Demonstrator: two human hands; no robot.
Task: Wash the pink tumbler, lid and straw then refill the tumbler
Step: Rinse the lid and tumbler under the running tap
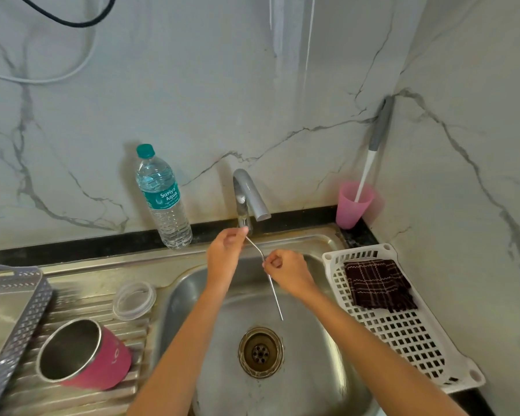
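A bent metal straw (275, 295) is held over the steel sink (312, 355). My left hand (224, 253) pinches its upper end just under the grey tap (248, 193). My right hand (287, 273) grips the straw near its bend, and the long end points down toward the drain (261, 352). No running water is visible. The pink tumbler (84, 354) stands on the ribbed drainboard at the left, open and tilted. The clear lid (134, 300) lies flat on the drainboard just behind it.
A water bottle (162, 199) with a teal cap stands left of the tap. A pink cup (353, 204) holding a brush sits in the back right corner. A white rack (403, 325) with a dark cloth (379, 285) lies right of the sink. A grey tray (15, 313) sits far left.
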